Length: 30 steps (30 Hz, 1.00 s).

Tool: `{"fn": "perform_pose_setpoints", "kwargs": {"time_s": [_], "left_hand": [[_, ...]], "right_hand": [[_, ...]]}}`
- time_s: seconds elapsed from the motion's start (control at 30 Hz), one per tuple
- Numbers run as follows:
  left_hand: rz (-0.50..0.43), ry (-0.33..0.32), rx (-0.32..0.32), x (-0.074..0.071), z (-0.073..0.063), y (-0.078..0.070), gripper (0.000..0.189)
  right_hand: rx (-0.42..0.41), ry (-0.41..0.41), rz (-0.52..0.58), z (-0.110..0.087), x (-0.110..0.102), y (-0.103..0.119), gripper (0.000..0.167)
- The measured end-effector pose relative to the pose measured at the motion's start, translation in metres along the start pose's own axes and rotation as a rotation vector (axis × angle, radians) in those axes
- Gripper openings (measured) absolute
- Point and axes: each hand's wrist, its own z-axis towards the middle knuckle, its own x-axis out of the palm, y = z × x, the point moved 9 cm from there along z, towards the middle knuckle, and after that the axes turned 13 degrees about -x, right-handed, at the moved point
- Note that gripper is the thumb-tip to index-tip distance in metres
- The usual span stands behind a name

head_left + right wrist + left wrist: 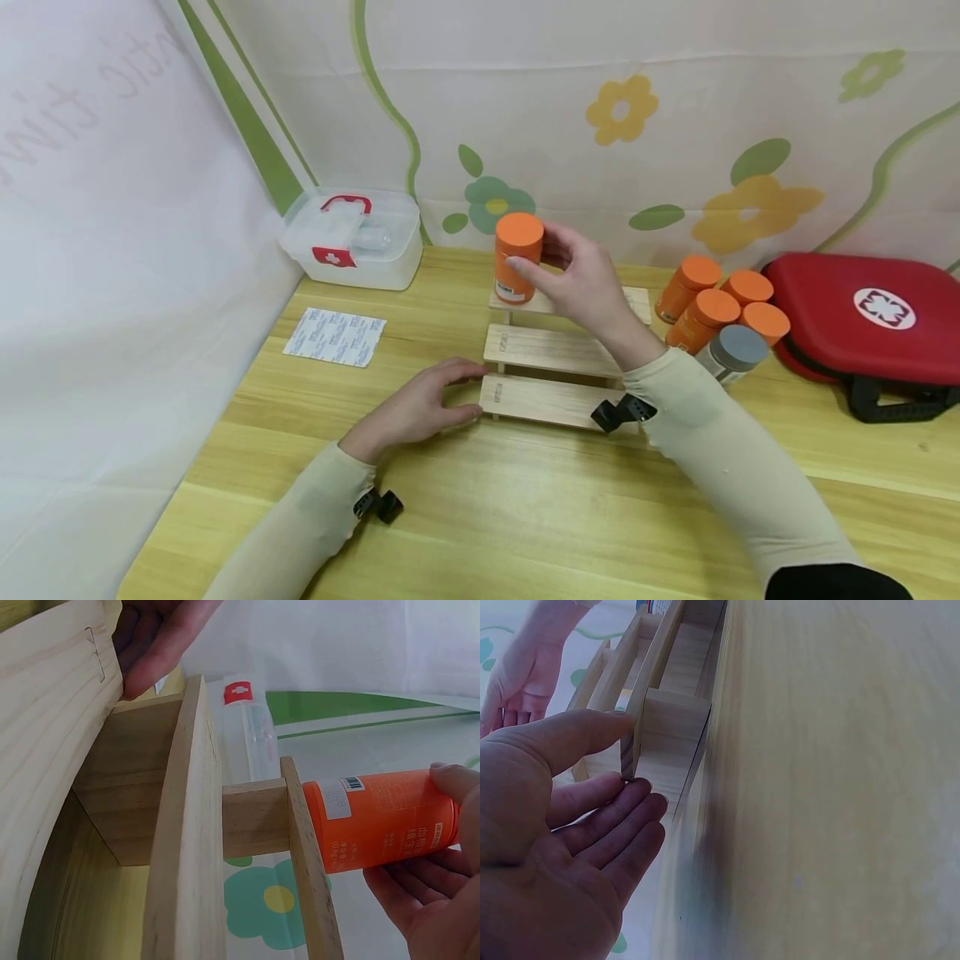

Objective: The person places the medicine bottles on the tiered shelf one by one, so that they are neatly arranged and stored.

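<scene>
A three-step wooden rack stands on the table. My right hand grips an orange-capped orange bottle upright at the left end of the top step. In the right wrist view, the base of the bottle meets the top board, with thumb and fingers on opposite sides near its cap. At the rack's left end, my left hand pinches the lowest step. The left wrist view shows the thumb on one side of that board's end and fingertips against the other.
Several orange bottles and a grey-capped bottle cluster right of the rack, beside a red first-aid case. A clear plastic medicine box stands back left, against the cloth backdrop. A blister pack lies in front of it.
</scene>
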Motion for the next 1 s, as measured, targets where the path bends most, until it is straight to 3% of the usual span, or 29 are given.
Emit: {"fn": "perform_pose_setpoints", "kwargs": {"time_s": [0.73,1.0], "left_hand": [[0.003,-0.002,-0.004,-0.0002,-0.0003,-0.0012,0.056],[0.015,-0.006,0.015,-0.0013,-0.0014,-0.0036,0.056]], "right_hand": [[0.004,0.025,-0.036,-0.002,0.0016,-0.0012,0.06],[0.013,0.047,0.007,-0.0081,0.002,-0.005,0.067]]}}
